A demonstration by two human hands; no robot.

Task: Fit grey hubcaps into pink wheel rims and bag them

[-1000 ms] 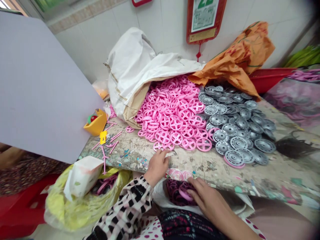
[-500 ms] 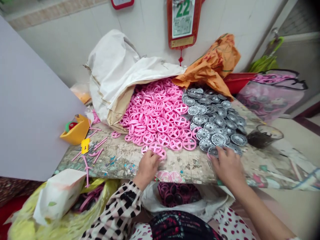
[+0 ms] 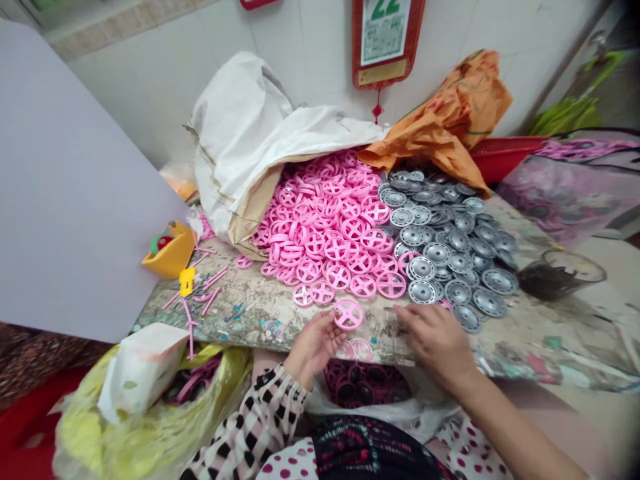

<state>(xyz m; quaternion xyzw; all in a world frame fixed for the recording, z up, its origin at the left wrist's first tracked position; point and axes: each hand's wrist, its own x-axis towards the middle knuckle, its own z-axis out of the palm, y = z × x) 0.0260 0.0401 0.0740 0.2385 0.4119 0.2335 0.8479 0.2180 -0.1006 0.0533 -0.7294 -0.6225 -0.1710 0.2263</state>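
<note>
Left hand [image 3: 313, 348] upturned, holding pink plastic wheel [image 3: 349, 314]; right hand [image 3: 434, 341] palm-down.

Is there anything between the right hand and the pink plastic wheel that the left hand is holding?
Nothing visible stands in the way. Only the stained table top lies between the right hand and the pink plastic wheel held by the left hand.

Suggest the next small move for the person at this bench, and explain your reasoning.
Probably the right hand should pick up the nearest grey disc. Its fingers lie open just beside the grey pile, while the left hand already holds a pink cross-spoked wheel up off the bench.
</note>
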